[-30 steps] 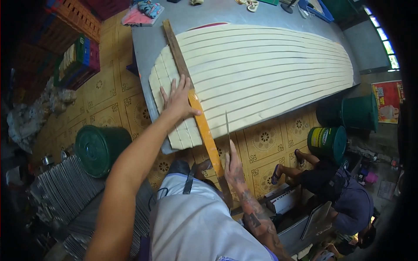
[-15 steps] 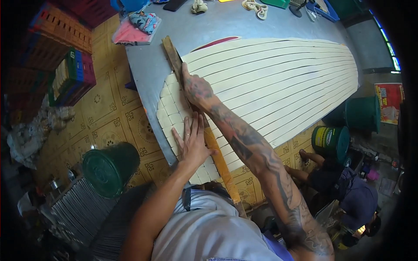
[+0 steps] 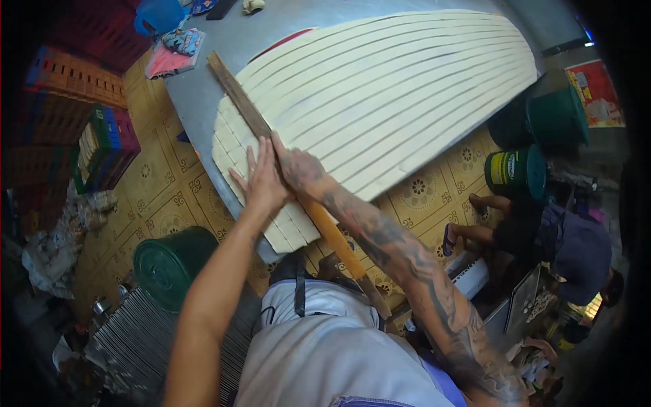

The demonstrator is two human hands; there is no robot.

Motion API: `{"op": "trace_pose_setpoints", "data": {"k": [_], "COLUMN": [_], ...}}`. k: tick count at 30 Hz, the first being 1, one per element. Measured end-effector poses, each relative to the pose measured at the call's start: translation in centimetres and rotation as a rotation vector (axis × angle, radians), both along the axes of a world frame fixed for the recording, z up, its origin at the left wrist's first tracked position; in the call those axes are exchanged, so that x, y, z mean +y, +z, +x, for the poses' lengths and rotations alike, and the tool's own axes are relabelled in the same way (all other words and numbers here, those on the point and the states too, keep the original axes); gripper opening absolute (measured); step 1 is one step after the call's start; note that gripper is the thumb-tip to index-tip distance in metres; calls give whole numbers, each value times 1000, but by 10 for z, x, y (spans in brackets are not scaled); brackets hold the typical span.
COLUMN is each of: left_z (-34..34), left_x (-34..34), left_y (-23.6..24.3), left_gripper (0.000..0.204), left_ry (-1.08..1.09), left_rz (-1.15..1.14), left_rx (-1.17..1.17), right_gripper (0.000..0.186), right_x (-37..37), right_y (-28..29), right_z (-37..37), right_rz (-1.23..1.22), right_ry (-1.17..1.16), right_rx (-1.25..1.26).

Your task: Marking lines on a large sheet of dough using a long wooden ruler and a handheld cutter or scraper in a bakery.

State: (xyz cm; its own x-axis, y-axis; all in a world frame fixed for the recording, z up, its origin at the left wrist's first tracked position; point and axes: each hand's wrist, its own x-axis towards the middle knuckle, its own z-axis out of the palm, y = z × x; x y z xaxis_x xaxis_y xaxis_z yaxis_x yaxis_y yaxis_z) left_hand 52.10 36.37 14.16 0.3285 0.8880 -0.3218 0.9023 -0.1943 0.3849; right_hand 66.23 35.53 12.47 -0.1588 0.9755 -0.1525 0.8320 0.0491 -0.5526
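Observation:
A large cream dough sheet (image 3: 380,95), cut into long strips, covers much of the grey metal table (image 3: 196,102). Its near left end is also cut crosswise into small pieces (image 3: 230,139). Across the strips lies a long wooden stick (image 3: 241,98), tilted, its near end reaching past the table edge toward my body. My left hand (image 3: 264,183) rests on the cut pieces against the stick, fingers stretched out. Right beside it, on the stick's other side, my right hand (image 3: 300,168) is closed low over the dough; whatever it grips is hidden beneath the fingers.
Stacked crates (image 3: 81,74) stand at the left. A green lidded bucket (image 3: 166,268) is at lower left, near stacked ribbed trays (image 3: 149,339). Green buckets (image 3: 556,119) stand right of the table. Another person (image 3: 569,247) is low down at the right. A pink bag (image 3: 173,61) lies on the far left corner.
My right hand has come down along the stick toward my body and now meets my left hand. The whole view has shifted, with the table appearing further up and left.

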Motion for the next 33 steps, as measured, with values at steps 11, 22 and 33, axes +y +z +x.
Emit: {"op": "trace_pose_setpoints", "data": {"k": [11, 22, 33], "left_z": [16, 97, 48], "left_x": [-3, -95, -92], "left_y": [-25, -3, -69], "left_gripper": [149, 140, 103], "left_ry": [-54, -195, 259], "left_rz": [92, -75, 270], "left_rx": [234, 286, -368], "right_gripper": [75, 77, 75], "right_x": [-245, -310, -460], "right_y": [18, 32, 4], "right_z": [33, 46, 59], "right_rz": [-138, -156, -40], "right_ry": [-68, -102, -313], "right_rx": [-146, -129, 23]}}
